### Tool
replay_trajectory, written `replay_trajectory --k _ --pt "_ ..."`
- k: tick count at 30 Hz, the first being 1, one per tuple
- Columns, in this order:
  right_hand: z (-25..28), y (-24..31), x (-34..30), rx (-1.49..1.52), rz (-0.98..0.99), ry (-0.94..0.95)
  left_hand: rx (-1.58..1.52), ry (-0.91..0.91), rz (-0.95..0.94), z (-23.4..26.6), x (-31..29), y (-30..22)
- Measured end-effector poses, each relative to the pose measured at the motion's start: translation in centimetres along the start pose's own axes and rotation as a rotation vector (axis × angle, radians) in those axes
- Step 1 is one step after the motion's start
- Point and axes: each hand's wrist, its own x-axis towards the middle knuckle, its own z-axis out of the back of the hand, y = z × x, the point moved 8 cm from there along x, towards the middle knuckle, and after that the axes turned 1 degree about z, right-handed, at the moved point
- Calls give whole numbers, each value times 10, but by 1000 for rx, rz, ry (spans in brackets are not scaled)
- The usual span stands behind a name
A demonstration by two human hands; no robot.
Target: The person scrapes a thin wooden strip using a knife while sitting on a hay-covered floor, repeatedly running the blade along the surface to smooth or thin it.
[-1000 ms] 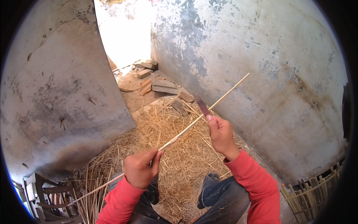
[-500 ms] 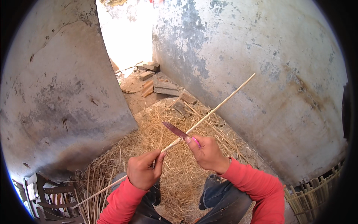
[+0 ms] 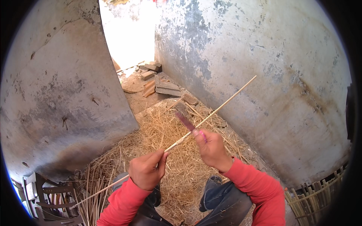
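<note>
Up the stick and farther from the left hand than half a second ago, a dark reddish knife [image 3: 184, 121] sits gripped in a person's closed right hand [image 3: 213, 148], a touch of pink showing at the fingers. Its blurred blade crosses the pale stick [image 3: 211, 114]; whether the two touch cannot be told. The left hand [image 3: 146, 171] pinches the stick between thumb and fingers, just below a rough patch, and the length slants from lower left to upper right above straw-coloured shavings [image 3: 181, 180] strewn between the knees. Bricks [image 3: 152, 67] lie beyond, near a bright opening.
</note>
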Motion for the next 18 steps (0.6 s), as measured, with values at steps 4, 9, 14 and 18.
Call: replay_trajectory --k 4,9,14,18 --pt "-12 13 -5 22 21 50 -35 -16 0 -1 1 -1" --pt "4 15 3 -21 21 -13 -72 -5 44 0 1 2" --pt "52 -10 16 -39 27 -238 -106 19 32 4 3 -1" --pt "42 -5 12 -28 65 -235 -79 28 -5 4 -2 1"
